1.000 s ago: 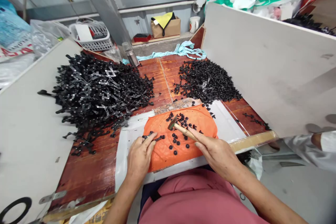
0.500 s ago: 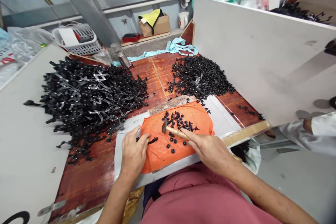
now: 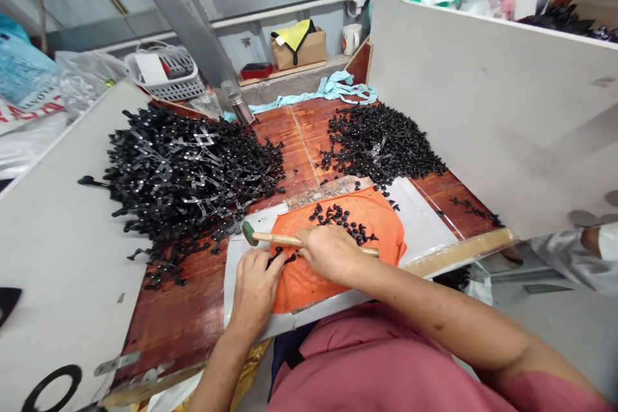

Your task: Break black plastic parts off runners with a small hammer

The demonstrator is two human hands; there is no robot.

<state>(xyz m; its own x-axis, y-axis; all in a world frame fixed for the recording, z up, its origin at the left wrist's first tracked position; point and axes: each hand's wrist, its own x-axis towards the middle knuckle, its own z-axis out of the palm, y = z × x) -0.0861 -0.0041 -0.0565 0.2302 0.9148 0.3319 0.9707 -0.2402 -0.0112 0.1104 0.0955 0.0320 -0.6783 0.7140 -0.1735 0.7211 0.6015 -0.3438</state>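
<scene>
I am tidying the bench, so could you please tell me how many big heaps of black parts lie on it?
2: a large heap on the left, a smaller heap at the back right.

The hammer (image 3: 290,239) handle's middle is hidden under the right hand (image 3: 328,251); small parts beneath it are covered.

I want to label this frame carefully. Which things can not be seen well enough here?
1. Head view: the right hand covers the middle of the hammer, so its grip is hidden.
2. The small black part at the left hand is too small to identify.
3. The black ring is cut off by the bottom edge.
</scene>
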